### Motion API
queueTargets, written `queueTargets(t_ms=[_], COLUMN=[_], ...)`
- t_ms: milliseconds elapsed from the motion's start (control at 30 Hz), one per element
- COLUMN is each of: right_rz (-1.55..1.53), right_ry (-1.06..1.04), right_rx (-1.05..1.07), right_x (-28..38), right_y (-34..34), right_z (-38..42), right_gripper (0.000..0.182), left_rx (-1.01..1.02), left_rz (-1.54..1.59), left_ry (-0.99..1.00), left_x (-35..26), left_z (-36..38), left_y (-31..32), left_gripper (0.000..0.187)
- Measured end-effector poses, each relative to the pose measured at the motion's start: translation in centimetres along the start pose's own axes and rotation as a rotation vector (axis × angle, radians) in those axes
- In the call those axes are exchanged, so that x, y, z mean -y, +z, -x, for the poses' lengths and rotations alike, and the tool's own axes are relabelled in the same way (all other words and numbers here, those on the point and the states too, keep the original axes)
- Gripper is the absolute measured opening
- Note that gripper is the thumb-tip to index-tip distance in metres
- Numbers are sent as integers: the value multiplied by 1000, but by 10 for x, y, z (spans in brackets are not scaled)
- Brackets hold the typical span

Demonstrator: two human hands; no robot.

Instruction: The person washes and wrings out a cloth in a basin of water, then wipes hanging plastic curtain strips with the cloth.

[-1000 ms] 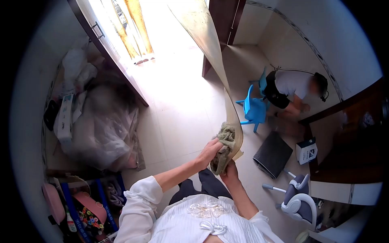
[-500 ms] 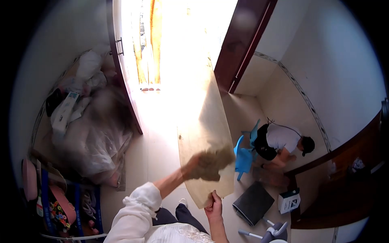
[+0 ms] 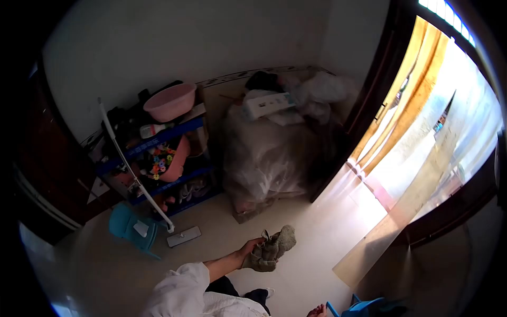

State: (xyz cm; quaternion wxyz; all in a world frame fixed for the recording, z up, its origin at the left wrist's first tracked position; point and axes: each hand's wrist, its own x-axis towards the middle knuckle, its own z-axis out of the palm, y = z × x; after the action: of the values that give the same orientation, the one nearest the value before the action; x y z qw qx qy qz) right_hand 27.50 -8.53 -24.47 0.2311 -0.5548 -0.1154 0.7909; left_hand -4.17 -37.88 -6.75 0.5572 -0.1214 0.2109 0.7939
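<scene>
"In the head view, where's the cloth (image 3: 270,253)?"

"Over the floor (image 3: 311,240), in the left hand (image 3: 248,250): the fingers are clamped on one side, most of it bunching out beyond them."

"And the right hand (image 3: 318,310)?"

"Bottom edge, near a blue chair (image 3: 367,306); whether its fingers are together, I can't tell."

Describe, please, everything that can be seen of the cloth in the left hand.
The cloth is dull greenish-brown, with a rough, towel-like surface. It is bunched into uneven folds, and a rounded lobe juts out on the side away from the left hand, which grips it. It is held above the pale floor, and nothing else visibly touches it. Whether it is wet cannot be told.
</scene>
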Motion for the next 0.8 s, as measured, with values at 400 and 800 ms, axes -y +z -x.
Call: queueTargets(t_ms=[400, 800], right_rz=[1036, 555], right_ry=[-174, -11], right_rx=[1398, 1107], right_x=[-320, -350], right_y=[307, 521], right_z=[270, 335], right_gripper=[27, 36], left_rx=[-77, -309], left_rz=[0, -220], left_ry=[840, 1203], left_x=[-77, -259], left_z=[190, 299], left_y=[-73, -77], left_gripper=[40, 29])
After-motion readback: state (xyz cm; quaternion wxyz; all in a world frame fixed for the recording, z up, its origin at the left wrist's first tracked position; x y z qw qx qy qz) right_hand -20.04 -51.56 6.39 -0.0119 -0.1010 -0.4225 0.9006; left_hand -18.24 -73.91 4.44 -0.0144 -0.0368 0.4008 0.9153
